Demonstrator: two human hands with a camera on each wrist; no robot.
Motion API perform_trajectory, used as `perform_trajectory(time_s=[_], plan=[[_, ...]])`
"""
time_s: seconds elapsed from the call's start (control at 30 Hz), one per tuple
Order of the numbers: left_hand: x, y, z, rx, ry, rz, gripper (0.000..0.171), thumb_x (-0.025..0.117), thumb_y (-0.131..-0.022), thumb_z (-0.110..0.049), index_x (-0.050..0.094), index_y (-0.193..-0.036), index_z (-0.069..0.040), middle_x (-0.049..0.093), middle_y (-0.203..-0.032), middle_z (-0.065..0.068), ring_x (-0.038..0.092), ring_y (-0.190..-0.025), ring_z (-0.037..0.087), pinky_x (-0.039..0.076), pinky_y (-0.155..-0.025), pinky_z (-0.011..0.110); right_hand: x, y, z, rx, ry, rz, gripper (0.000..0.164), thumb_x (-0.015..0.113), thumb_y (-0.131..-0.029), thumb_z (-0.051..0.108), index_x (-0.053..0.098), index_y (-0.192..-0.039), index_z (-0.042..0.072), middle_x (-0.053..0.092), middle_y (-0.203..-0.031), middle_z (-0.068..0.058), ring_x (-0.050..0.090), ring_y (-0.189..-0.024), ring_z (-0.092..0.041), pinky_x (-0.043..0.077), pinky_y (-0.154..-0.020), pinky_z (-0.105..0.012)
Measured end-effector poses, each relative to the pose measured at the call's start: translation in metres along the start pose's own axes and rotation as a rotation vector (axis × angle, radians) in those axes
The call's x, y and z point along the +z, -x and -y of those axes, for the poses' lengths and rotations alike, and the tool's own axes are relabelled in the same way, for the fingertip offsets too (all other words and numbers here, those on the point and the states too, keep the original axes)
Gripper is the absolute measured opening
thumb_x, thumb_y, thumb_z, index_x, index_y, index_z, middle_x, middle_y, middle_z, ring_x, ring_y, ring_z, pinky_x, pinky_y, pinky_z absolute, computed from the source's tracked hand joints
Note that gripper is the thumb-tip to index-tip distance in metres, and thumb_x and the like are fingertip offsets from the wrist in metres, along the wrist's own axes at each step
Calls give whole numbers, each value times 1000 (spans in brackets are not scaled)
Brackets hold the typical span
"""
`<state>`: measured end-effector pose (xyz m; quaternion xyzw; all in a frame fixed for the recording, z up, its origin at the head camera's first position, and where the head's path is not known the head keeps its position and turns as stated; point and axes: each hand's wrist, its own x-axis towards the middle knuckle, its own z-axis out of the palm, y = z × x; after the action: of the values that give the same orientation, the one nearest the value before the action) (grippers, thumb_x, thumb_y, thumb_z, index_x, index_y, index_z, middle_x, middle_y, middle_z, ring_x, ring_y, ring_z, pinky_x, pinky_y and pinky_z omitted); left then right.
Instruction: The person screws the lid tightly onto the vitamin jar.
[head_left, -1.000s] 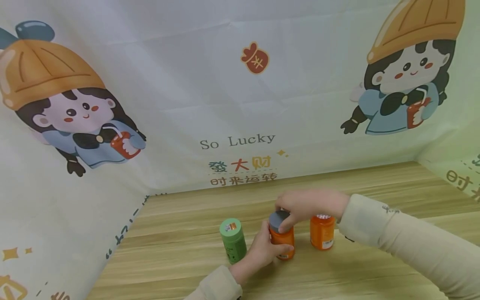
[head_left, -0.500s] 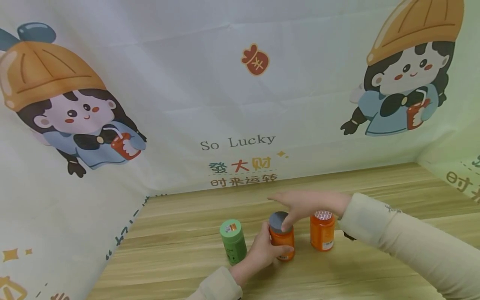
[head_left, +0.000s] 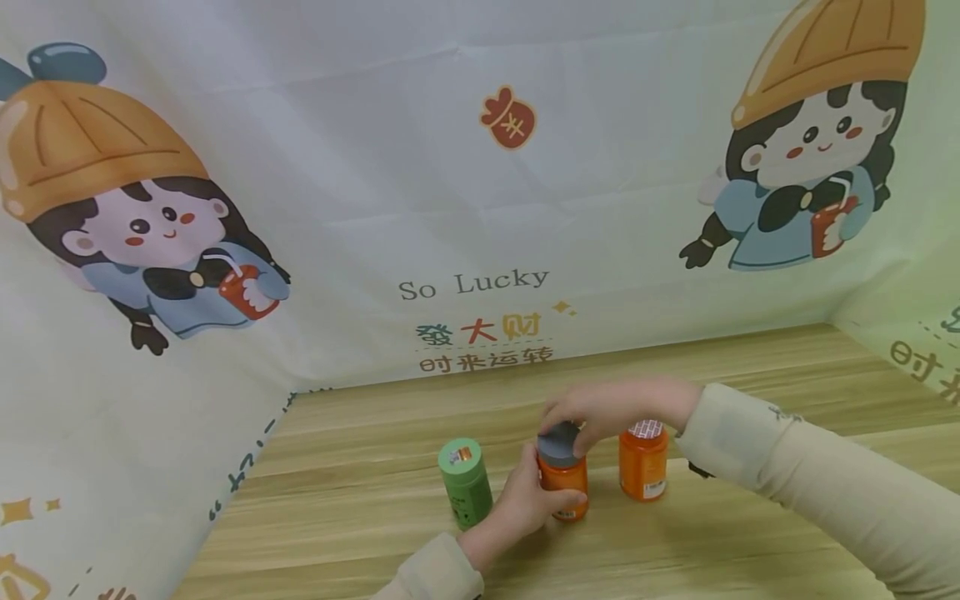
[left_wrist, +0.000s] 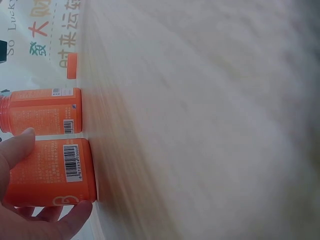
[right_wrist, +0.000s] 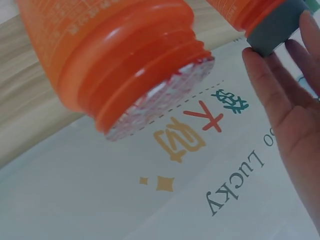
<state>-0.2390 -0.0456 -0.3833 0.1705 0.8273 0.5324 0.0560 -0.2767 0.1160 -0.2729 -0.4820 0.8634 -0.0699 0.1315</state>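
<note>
An orange bottle [head_left: 564, 486] with a dark grey screw cap [head_left: 561, 444] stands upright on the wood-grain table. My left hand [head_left: 517, 506] grips its body, thumb at the front and fingers round the far side; the left wrist view shows the barcode on this bottle [left_wrist: 45, 170]. From above, my right hand [head_left: 611, 412] holds the cap, with thumb and fingers at its rim. In the right wrist view those fingertips [right_wrist: 252, 57] lie at the edge of the grey cap [right_wrist: 276, 26].
A green canister [head_left: 467, 483] stands left of the held bottle. To the right is a second orange bottle [head_left: 643, 467], uncapped, with a patterned foil seal [right_wrist: 165, 97] over its mouth. A small dark object [head_left: 699, 471] shows under the right sleeve. A printed cloth [head_left: 360, 192] hangs behind.
Half a second ago my right fingers were stretched out off the cap; now they are bent round its rim again. The left hand and the bottles have stayed in place.
</note>
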Motion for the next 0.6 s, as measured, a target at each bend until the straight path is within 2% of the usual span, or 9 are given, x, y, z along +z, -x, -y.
perform_trajectory(time_s=[0.13,0.27,0.43,0.6], plan=[[0,0,0,4,3,-2,60,76,-74,-9,37,-119,0,55,-115,14,55,-104,28,44,-90,44,1,-3,2,78,-5,-2,37,67,-83,17,59,-117,9,53,-101,3,49,-89,-11,44,-80,-23],[-1,1,-1,1,11,3,60,76,-74,-9,37,-119,0,55,-116,15,54,-105,28,44,-91,45,3,-5,3,144,7,-19,37,68,-82,27,59,-113,9,55,-99,3,49,-86,-11,44,-78,-23],[-1,1,0,-20,14,11,59,75,-75,-12,37,-119,-1,54,-117,14,53,-107,28,43,-92,45,6,-9,6,203,13,-54,30,68,-81,37,59,-92,11,53,-81,6,47,-71,-8,41,-63,-20],[-1,1,0,-29,21,15,59,75,-75,-13,38,-119,-1,54,-118,14,54,-107,28,43,-92,45,9,-11,9,280,43,-75,36,67,-79,46,49,-75,15,41,-65,6,39,-59,-9,30,-53,-21]])
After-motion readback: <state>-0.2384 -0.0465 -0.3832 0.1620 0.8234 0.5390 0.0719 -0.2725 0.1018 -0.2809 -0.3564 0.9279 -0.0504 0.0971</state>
